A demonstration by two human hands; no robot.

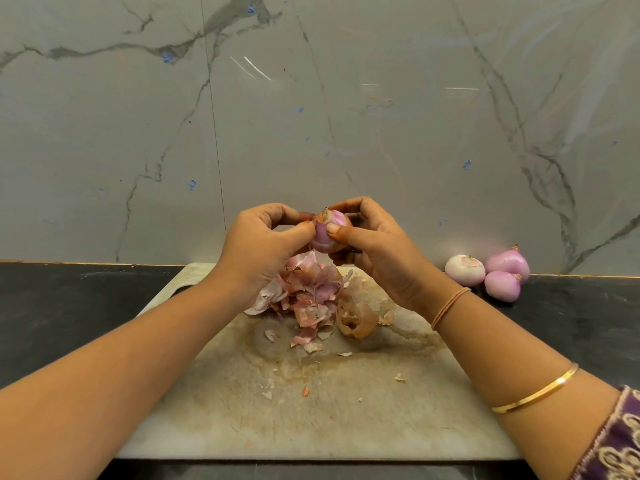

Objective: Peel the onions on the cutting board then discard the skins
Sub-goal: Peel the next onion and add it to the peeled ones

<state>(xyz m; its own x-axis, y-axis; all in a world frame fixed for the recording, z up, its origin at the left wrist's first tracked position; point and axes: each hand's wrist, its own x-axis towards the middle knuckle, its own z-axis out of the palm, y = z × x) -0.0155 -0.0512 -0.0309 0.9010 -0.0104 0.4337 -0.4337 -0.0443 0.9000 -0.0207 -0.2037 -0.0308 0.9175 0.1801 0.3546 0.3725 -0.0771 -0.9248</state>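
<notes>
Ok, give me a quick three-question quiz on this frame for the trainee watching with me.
1. True or false: the onion being peeled rests on the cutting board.
2. How many peeled onions lie on the dark counter, right of the board? A two, B three, C five.
3. Short answer: where is the skin pile?
Key: 1 false, the left hand and right hand hold it above the skins. 2 B. 3 on the board, under the hands.
</notes>
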